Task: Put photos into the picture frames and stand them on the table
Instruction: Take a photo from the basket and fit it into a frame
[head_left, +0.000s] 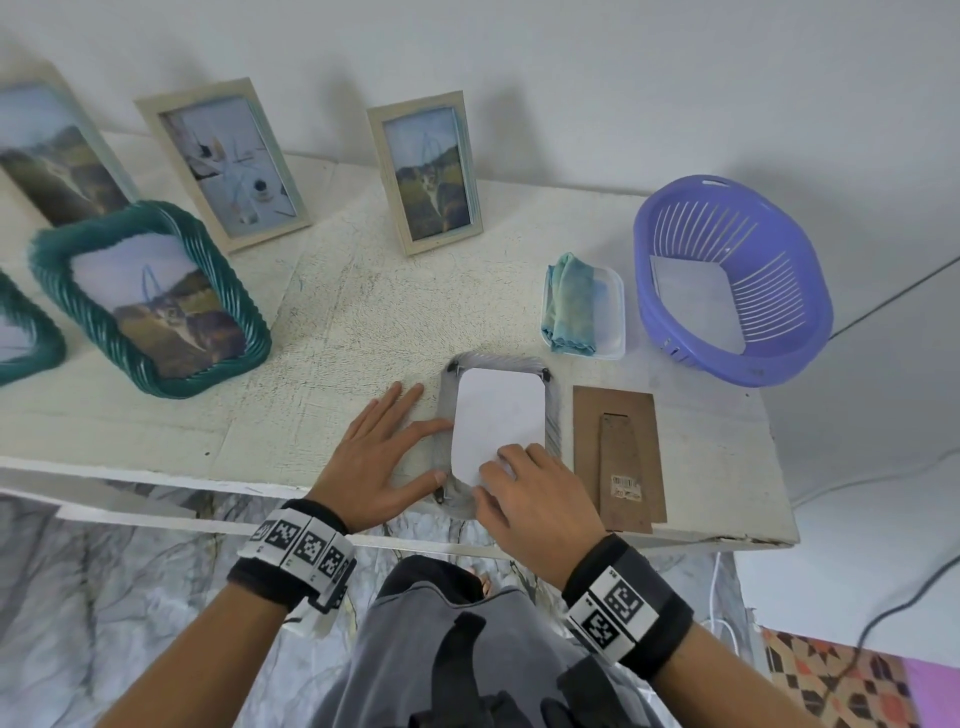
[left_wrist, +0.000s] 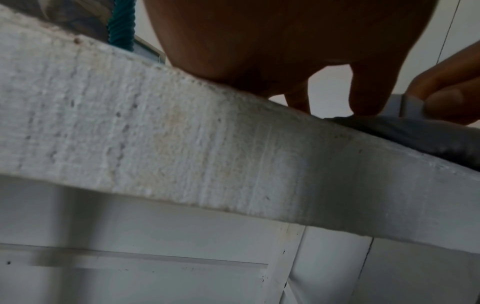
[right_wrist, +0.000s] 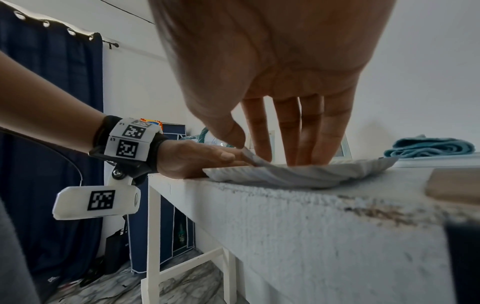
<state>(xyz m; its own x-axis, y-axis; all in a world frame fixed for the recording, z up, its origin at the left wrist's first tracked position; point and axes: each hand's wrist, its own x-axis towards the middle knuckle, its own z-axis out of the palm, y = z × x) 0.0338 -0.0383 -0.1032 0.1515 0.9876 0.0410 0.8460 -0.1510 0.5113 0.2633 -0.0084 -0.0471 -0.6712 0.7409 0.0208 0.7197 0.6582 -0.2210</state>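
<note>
A grey picture frame (head_left: 551, 415) lies face down at the table's front edge, its near end overhanging. A white photo (head_left: 498, 410) lies blank side up in its opening. My left hand (head_left: 379, 457) rests flat beside the frame, with forefinger and thumb against its left side. My right hand (head_left: 535, 499) presses straight fingers on the photo's near end. In the right wrist view the photo's near corner (right_wrist: 246, 154) curls up against my right thumb. The brown backing board (head_left: 618, 452) with its stand lies flat just right of the frame.
Filled frames stand along the back and left: pale ones (head_left: 426, 171) (head_left: 228, 166) and a teal one (head_left: 150, 301). A clear tub (head_left: 613, 317) holding a folded blue cloth (head_left: 571, 301) sits behind the backing board. A purple basket (head_left: 779, 291) with white sheets stands at the right.
</note>
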